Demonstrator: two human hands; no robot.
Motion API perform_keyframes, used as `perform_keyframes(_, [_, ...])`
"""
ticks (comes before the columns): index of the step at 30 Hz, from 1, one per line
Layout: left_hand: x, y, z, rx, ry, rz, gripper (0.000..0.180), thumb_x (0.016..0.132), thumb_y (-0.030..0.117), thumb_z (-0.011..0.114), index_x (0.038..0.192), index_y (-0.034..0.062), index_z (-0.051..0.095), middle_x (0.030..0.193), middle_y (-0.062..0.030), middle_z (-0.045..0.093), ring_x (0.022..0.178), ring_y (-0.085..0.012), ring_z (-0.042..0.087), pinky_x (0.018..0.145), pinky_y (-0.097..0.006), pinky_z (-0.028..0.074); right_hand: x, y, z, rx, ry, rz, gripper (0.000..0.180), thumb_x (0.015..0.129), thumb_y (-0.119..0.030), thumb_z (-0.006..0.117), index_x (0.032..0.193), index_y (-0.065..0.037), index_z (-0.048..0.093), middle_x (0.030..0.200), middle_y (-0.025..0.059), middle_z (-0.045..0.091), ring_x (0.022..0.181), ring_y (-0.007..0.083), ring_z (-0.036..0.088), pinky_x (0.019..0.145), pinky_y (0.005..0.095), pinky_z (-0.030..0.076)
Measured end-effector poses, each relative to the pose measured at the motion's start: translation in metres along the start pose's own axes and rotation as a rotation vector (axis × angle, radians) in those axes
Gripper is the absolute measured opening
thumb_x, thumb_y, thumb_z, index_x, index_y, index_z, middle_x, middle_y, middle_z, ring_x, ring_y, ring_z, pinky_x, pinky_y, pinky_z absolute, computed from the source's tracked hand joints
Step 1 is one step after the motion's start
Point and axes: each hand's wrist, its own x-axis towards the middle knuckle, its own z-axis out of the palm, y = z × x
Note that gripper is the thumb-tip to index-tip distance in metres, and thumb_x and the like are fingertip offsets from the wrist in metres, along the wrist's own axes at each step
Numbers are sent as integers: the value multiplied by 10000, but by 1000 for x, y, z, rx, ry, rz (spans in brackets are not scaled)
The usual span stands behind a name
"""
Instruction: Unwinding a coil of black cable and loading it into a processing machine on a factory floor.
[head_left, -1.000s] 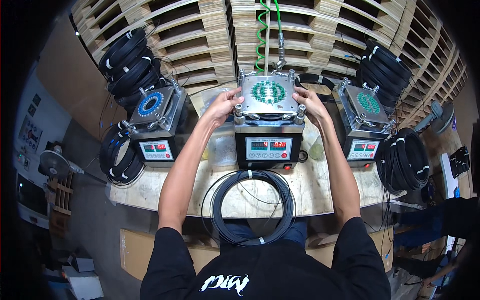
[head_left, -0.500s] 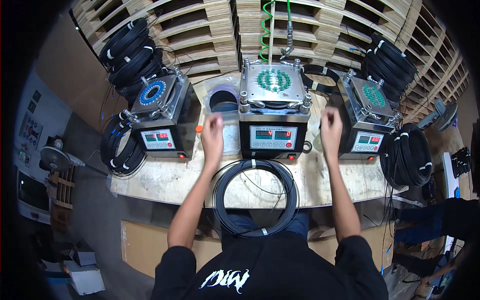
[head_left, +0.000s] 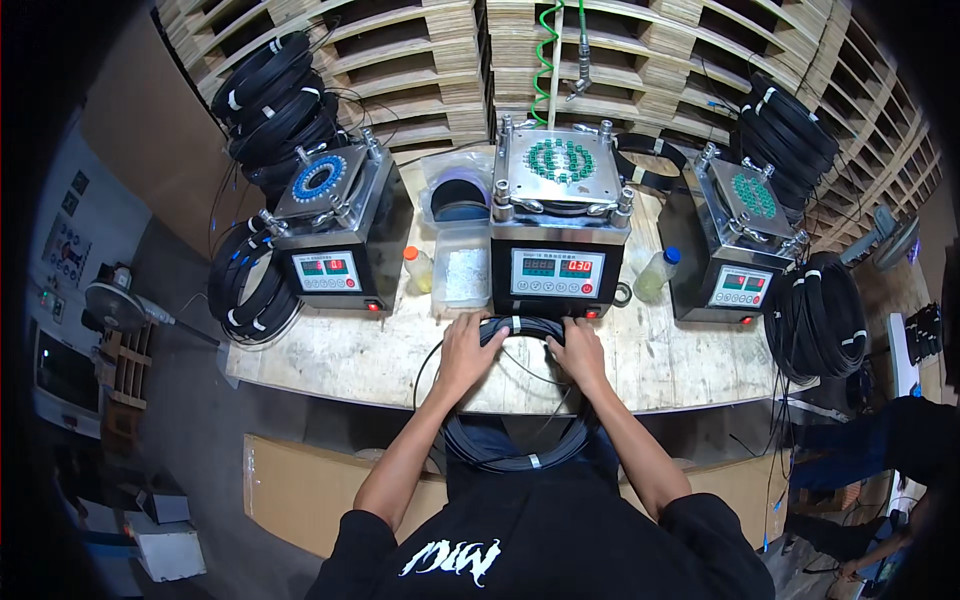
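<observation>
A coil of thin black cable (head_left: 560,452), bound with white tape (head_left: 535,461), lies partly on the table's front edge and partly over my lap. At its far side my left hand (head_left: 467,352) grips the bundle on the left, thumb on the inner side. Gripping the same bundle from the right is my right hand (head_left: 580,355). A loose strand curves across the ring between them. Just beyond the hands stands the middle polishing machine (head_left: 558,240), with a metal plate (head_left: 590,185) carrying a ring of green connectors (head_left: 560,160) on top.
Similar machines flank it on the left (head_left: 335,240) and right (head_left: 735,245). A clear plastic tub (head_left: 462,272), an orange-capped bottle (head_left: 417,270) and a blue-capped bottle (head_left: 655,275) stand between them. Cable coils (head_left: 265,90) are stacked behind. A co-worker's arm (head_left: 885,550) shows far right.
Both hands have come down and inward from beside the middle machine onto the cable coil, taking hold of it. The middle machine's display reads differently. My view has shifted slightly.
</observation>
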Motion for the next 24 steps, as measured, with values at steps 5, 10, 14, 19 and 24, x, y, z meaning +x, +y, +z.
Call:
perform_keyframes(5, [10, -23, 16, 47, -137, -47, 567, 819, 330, 737, 1228, -46, 622, 1185, -246, 569, 1097, -423, 567, 960, -468, 472, -6, -1, 14, -20, 110, -73, 524, 763, -159, 806, 1161, 13, 512, 1073, 233, 614, 1000, 426, 593, 804, 502, 514])
perform_keyframes(10, [20, -9, 4, 250, -242, -29, 496, 753, 298, 759, 1160, 21, 699, 1174, -215, 533, 1158, -411, 450, 1010, -524, 388, -2, 14, 17, -51, 95, -80, 515, 753, -137, 810, 1185, -1, 563, 1116, 188, 608, 1041, 388, 592, 813, 497, 515])
perform_keyframes(14, [16, -20, 9, 286, -277, -15, 509, 758, 275, 751, 1203, 37, 684, 1192, -214, 532, 1175, -410, 452, 1004, -549, 365, -2, 25, 15, 40, 56, -125, 471, 766, -127, 797, 1177, 14, 615, 1128, 207, 601, 1050, 406, 584, 861, 486, 508])
perform_keyframes(19, [2, -31, 8, 275, -312, 183, 650, 792, 228, 705, 1401, 68, 543, 1219, -235, 543, 1186, -412, 476, 984, -560, 382, -20, 26, 3, 36, 57, -154, 435, 828, -154, 754, 1202, 9, 602, 1100, 253, 607, 1035, 424, 598, 847, 500, 502])
perform_keyframes(24, [-19, -41, -20, -31, -257, 241, 558, 973, 209, 576, 1502, 133, 415, 1106, -257, 566, 958, -476, 601, 839, -531, 494, -23, 11, -16, 224, -150, -68, 454, 925, -181, 675, 1315, -6, 523, 1178, 304, 606, 1097, 464, 583, 886, 491, 479])
